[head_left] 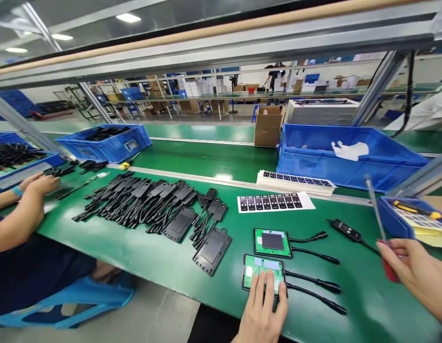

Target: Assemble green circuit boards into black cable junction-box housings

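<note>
My left hand (263,305) lies with its fingers stretched out on a green circuit board (255,271) in a black tray-like case, which has two black cables leading right. In my right hand (414,271) a red-handled screwdriver (374,205) is gripped, its metal shaft pointing up, apart from the boards. Behind the first board lies a second circuit board (273,241) with a dark ribbed patch and two cables. A small black controller (346,229) on a cable rests left of my right hand. Black case covers (213,252) lie to the left.
Many black cabled controllers (153,195) are piled at left centre. Label sheets (271,202) lie behind the boards, near a large blue bin (349,157). A blue tray (417,219) holds yellow-handled pliers. At left, a co-worker's hands (42,186) handle dark parts.
</note>
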Tool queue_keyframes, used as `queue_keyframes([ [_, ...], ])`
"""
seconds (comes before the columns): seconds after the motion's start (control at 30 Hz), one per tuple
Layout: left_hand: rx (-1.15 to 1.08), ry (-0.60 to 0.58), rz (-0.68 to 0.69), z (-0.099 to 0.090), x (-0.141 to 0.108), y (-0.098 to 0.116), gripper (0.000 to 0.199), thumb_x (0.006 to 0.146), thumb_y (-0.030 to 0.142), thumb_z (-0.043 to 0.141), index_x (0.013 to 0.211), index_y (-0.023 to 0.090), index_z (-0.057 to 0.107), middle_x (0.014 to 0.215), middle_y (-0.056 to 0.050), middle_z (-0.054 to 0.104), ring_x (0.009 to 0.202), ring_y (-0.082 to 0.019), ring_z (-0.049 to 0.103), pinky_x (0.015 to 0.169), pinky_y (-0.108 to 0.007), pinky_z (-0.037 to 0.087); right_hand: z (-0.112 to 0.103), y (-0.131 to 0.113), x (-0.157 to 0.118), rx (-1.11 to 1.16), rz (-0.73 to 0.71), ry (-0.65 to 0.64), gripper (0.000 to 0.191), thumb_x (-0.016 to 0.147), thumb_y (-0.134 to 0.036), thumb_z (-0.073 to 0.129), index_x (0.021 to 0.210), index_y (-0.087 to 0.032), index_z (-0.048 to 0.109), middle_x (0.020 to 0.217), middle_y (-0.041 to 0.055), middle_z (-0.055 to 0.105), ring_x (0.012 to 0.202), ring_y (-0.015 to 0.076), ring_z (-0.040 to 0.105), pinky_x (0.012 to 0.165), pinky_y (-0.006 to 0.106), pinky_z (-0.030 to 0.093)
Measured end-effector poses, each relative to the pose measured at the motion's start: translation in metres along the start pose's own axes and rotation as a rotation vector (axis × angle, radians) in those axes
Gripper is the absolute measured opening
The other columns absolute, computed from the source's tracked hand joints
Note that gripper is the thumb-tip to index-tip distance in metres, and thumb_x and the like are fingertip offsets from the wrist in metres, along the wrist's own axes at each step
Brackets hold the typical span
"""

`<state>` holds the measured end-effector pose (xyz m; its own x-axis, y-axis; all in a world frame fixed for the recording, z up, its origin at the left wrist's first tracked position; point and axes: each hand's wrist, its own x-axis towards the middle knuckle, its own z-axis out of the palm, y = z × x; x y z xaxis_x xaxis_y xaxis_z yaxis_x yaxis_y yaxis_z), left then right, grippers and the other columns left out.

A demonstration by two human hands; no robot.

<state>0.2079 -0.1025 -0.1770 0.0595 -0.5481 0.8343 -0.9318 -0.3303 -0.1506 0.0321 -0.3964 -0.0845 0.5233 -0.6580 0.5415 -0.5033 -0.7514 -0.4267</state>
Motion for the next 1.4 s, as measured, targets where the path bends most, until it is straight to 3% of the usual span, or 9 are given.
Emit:
queue_keyframes([
  [0.07, -0.002, -0.007, -0.005, -0.001, 0.0, 0.001, 0.035, 0.083, 0.009, 0.045, 0.108, 0.015, 0.069, 0.108, -0.018, 0.07, 0.105, -0.034, 0.065, 0.091, -0.043, 0.054, 0.005, -0.058, -0.009, 0.259, 0.082, -0.192, 0.04, 0.08, -0.068, 0.054, 0.084, -0.028, 0.05, 0.065, 0.0071, 0.069, 0.049, 0.019, 0.065, 0.041, 0.028, 0.049],
  [0.1, -0.001, -0.009, -0.009, -0.001, 0.0, 0.001, 0.035, 0.083, 0.009, 0.045, 0.107, 0.015, 0.069, 0.108, -0.018, 0.07, 0.105, -0.034, 0.065, 0.091, -0.043, 0.054, 0.01, -0.085, -0.013, 0.333, 0.064, -0.149, 0.039, 0.081, -0.065, 0.055, 0.087, -0.026, 0.05, 0.061, 0.0039, 0.068, 0.045, 0.0184, 0.064, 0.04, 0.027, 0.051],
  [0.27, -0.025, -0.026, -0.021, -0.004, 0.003, 0.001, 0.033, 0.086, 0.009, 0.044, 0.108, 0.014, 0.068, 0.11, -0.019, 0.07, 0.105, -0.034, 0.066, 0.093, -0.044, 0.052, 0.052, -0.157, -0.028, 0.316, -0.372, -0.086, 0.016, 0.094, -0.03, 0.048, 0.085, -0.023, 0.058, 0.073, 0.0, 0.067, 0.056, 0.0124, 0.065, 0.055, 0.023, 0.052],
  [0.63, -0.015, 0.037, -0.075, 0.002, 0.0, 0.009, 0.028, 0.084, 0.012, 0.047, 0.103, 0.015, 0.067, 0.102, -0.018, 0.072, 0.1, -0.034, 0.068, 0.094, -0.045, 0.049, 0.082, -0.209, -0.026, 0.569, -0.54, -0.269, 0.011, 0.094, -0.019, 0.049, 0.1, -0.022, 0.058, 0.089, 0.0042, 0.065, 0.081, 0.0159, 0.064, 0.07, 0.027, 0.054],
  [0.8, -0.022, 0.098, -0.108, 0.005, 0.005, 0.01, 0.023, 0.084, 0.014, 0.048, 0.094, 0.017, 0.069, 0.093, -0.014, 0.074, 0.093, -0.031, 0.07, 0.093, -0.042, 0.05, 0.117, -0.219, -0.023, 0.516, -0.608, -0.415, 0.015, 0.095, -0.019, 0.045, 0.088, -0.02, 0.058, 0.077, 0.0012, 0.061, 0.066, 0.0138, 0.059, 0.062, 0.027, 0.051],
  [1.0, 0.012, 0.067, -0.084, 0.003, 0.002, 0.01, 0.025, 0.084, 0.016, 0.051, 0.102, 0.016, 0.068, 0.102, -0.015, 0.072, 0.1, -0.032, 0.067, 0.092, -0.044, 0.049, 0.078, -0.225, -0.019, 0.665, -0.546, -0.288, 0.012, 0.092, -0.015, 0.051, 0.098, -0.022, 0.058, 0.088, 0.0023, 0.066, 0.08, 0.0141, 0.064, 0.07, 0.024, 0.052],
  [1.23, 0.039, -0.001, -0.041, 0.009, -0.011, 0.018, 0.033, 0.083, 0.016, 0.051, 0.112, 0.013, 0.066, 0.095, -0.011, 0.073, 0.091, -0.029, 0.067, 0.096, -0.046, 0.043, 0.087, -0.225, -0.048, 0.631, -0.628, -0.675, 0.017, 0.094, -0.017, 0.043, 0.089, -0.02, 0.059, 0.081, 0.0027, 0.063, 0.072, 0.0146, 0.06, 0.065, 0.027, 0.052],
  [1.33, 0.026, -0.019, -0.028, 0.0, -0.004, 0.009, 0.043, 0.078, 0.022, 0.062, 0.12, 0.012, 0.061, 0.105, -0.016, 0.07, 0.103, -0.034, 0.064, 0.101, -0.048, 0.037, 0.077, -0.218, -0.037, 0.715, -0.482, -0.538, 0.016, 0.094, -0.019, 0.046, 0.089, -0.02, 0.061, 0.081, 0.0024, 0.064, 0.074, 0.0137, 0.062, 0.067, 0.024, 0.052],
  [1.4, -0.08, -0.181, 0.0, -0.012, 0.006, -0.005, 0.061, 0.078, 0.036, 0.066, 0.131, 0.011, 0.052, 0.12, -0.018, 0.064, 0.114, -0.035, 0.057, 0.105, -0.05, 0.032, 0.059, -0.214, -0.029, 0.742, -0.41, -0.425, 0.015, 0.094, -0.02, 0.048, 0.088, -0.021, 0.062, 0.079, 0.0015, 0.064, 0.07, 0.0122, 0.063, 0.061, 0.021, 0.05],
])
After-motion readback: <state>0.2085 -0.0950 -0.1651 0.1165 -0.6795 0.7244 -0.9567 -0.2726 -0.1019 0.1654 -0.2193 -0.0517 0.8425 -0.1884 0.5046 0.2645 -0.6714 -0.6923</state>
